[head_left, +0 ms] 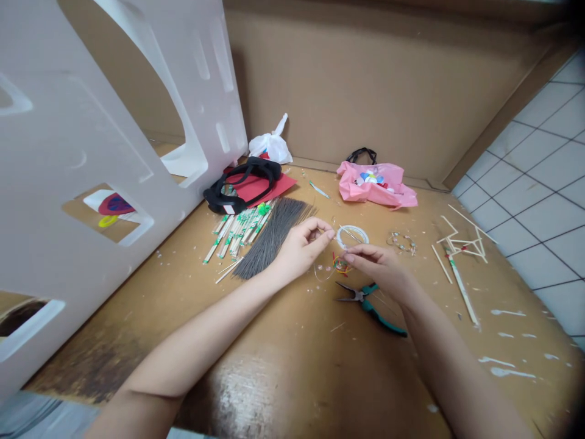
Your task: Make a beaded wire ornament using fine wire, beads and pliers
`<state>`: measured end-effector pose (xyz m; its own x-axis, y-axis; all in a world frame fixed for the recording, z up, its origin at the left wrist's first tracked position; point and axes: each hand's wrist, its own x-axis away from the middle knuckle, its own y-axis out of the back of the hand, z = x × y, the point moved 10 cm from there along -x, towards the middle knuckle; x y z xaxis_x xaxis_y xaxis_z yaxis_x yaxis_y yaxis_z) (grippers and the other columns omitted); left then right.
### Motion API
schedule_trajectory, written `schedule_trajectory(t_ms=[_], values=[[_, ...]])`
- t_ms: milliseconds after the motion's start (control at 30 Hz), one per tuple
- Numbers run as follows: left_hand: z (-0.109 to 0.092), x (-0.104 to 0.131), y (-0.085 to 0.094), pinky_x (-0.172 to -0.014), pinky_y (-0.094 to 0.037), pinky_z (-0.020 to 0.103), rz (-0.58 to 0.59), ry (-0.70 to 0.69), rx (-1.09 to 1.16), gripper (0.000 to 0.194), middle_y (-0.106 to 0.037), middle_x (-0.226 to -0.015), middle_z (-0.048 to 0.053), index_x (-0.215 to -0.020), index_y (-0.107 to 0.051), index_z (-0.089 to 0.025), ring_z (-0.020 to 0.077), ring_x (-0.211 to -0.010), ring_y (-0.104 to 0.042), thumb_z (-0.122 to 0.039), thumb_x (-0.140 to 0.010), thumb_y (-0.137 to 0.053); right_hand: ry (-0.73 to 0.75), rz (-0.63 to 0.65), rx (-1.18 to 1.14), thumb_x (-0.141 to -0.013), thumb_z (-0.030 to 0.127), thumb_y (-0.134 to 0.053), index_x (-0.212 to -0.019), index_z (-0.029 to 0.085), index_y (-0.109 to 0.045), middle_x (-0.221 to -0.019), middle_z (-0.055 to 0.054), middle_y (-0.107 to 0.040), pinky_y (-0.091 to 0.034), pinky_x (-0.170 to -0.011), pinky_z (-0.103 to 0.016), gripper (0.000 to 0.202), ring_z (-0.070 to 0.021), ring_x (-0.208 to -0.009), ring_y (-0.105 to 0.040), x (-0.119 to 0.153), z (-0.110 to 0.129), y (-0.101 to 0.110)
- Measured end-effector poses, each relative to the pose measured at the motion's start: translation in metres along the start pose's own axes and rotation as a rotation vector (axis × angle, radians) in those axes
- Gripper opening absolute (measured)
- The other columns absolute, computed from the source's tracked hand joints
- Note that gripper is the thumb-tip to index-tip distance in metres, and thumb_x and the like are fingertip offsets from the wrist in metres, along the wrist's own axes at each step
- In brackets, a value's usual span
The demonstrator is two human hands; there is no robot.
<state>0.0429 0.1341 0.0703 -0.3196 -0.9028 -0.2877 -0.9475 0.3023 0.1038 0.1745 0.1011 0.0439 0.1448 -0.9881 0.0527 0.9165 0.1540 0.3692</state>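
Observation:
My left hand (301,245) is closed in a pinch, thumb against forefinger, beside a white ring-shaped item (364,232). Thumb and forefinger of my right hand (379,265) are also pressed together, just below that ring. What either pinch holds is too small to make out. Under and between the hands, a thin curved wire (323,280) with small clear beads lies near a tangle of red, yellow and green strands (340,264). Green-handled pliers (382,321) rest with jaws slightly apart below my right hand. A bundle of grey wires (269,244) lies under my left wrist.
A white plastic panel (114,122) stands at left. Behind my hands are paper-wrapped chopsticks (235,235), a black strap (211,196), red paper (287,182), a white bag (274,146) and a pink bag (397,194). At right lie a beaded wire ring (414,246) and a stick frame (479,244).

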Motion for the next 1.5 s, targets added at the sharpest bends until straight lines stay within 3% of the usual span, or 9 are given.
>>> schedule_trajectory(t_ms=[200, 300, 433, 667, 867, 1133, 1267, 1500], values=[[-0.017, -0.003, 0.005, -0.083, -0.039, 0.028, -0.019, -0.198, -0.167, 0.007, -0.053, -0.086, 0.003, -0.07, -0.059, -0.016, 0.013, -0.088, -0.051, -0.016, -0.076, -0.059, 0.034, -0.083, 0.044, -0.075, 0.045, -0.058, -0.074, 0.02, -0.066, -0.074, -0.003, -0.068, -0.047, -0.068, -0.03, 0.027, -0.0158, -0.07, -0.06, 0.002, 0.009, 0.015], [-0.016, -0.003, 0.006, -0.075, -0.039, 0.026, -0.021, -0.201, -0.236, 0.006, -0.052, -0.085, 0.003, -0.07, -0.059, -0.016, 0.013, -0.085, -0.05, -0.014, -0.076, -0.059, 0.027, -0.095, 0.033, -0.074, 0.046, -0.058, -0.077, 0.02, -0.066, -0.068, -0.002, -0.067, -0.046, -0.065, -0.03, 0.027, -0.0156, -0.066, -0.059, 0.003, 0.008, 0.019], [-0.014, -0.002, 0.008, -0.06, -0.036, 0.022, -0.028, -0.174, -0.258, 0.003, -0.051, -0.083, 0.002, -0.074, -0.057, -0.015, 0.009, -0.067, -0.044, -0.013, -0.073, -0.059, 0.044, -0.109, 0.03, -0.073, 0.048, -0.059, -0.073, 0.019, -0.064, -0.065, -0.002, -0.065, -0.044, -0.066, -0.03, 0.029, -0.0155, -0.066, -0.058, 0.002, 0.007, 0.023], [-0.003, -0.003, 0.002, -0.054, -0.035, 0.02, 0.051, -0.016, -0.011, 0.008, -0.05, -0.065, -0.003, -0.078, -0.054, -0.014, 0.006, -0.056, -0.044, -0.017, -0.073, -0.06, 0.037, -0.103, 0.028, -0.074, 0.044, -0.059, -0.071, 0.019, -0.059, -0.061, 0.0, -0.061, -0.042, -0.058, -0.027, 0.025, -0.0127, -0.057, -0.054, 0.002, 0.008, 0.022], [-0.006, 0.002, -0.017, -0.056, -0.045, 0.02, 0.216, 0.047, 0.261, 0.011, -0.061, -0.071, 0.001, -0.083, -0.052, -0.014, 0.0065, -0.056, -0.055, -0.021, -0.078, -0.058, 0.011, -0.084, 0.004, -0.072, 0.032, -0.056, -0.069, 0.019, -0.058, -0.056, 0.003, -0.057, -0.039, -0.052, -0.025, 0.013, -0.0106, -0.052, -0.051, 0.005, 0.008, 0.018], [-0.016, 0.01, -0.025, -0.052, -0.042, 0.017, 0.287, -0.061, -0.049, 0.012, -0.057, -0.062, -0.002, -0.082, -0.06, -0.013, 0.0055, -0.052, -0.052, -0.024, -0.082, -0.055, 0.03, -0.071, 0.032, -0.066, 0.023, -0.048, -0.071, 0.019, -0.062, -0.052, 0.003, -0.055, -0.04, -0.054, -0.026, 0.015, -0.0113, -0.051, -0.049, 0.007, 0.008, 0.017], [-0.027, 0.013, -0.028, -0.051, -0.038, 0.017, 0.289, -0.196, -0.26, 0.014, -0.06, -0.065, 0.0, -0.082, -0.063, -0.014, 0.0059, -0.055, -0.052, -0.023, -0.084, -0.053, 0.015, -0.021, 0.058, -0.068, 0.024, -0.048, -0.068, 0.02, -0.062, -0.055, 0.003, -0.057, -0.041, -0.057, -0.026, 0.015, -0.0109, -0.054, -0.05, 0.008, 0.012, 0.011], [-0.037, 0.019, -0.034, -0.058, -0.04, 0.018, 0.307, -0.373, -0.51, 0.015, -0.065, -0.074, 0.002, -0.086, -0.062, -0.015, 0.0079, -0.065, -0.055, -0.015, -0.084, -0.048, -0.003, 0.061, -0.01, -0.071, 0.029, -0.054, -0.084, 0.019, -0.06, -0.059, 0.002, -0.059, -0.042, -0.056, -0.026, 0.018, -0.0122, -0.056, -0.053, 0.007, 0.012, 0.006]])
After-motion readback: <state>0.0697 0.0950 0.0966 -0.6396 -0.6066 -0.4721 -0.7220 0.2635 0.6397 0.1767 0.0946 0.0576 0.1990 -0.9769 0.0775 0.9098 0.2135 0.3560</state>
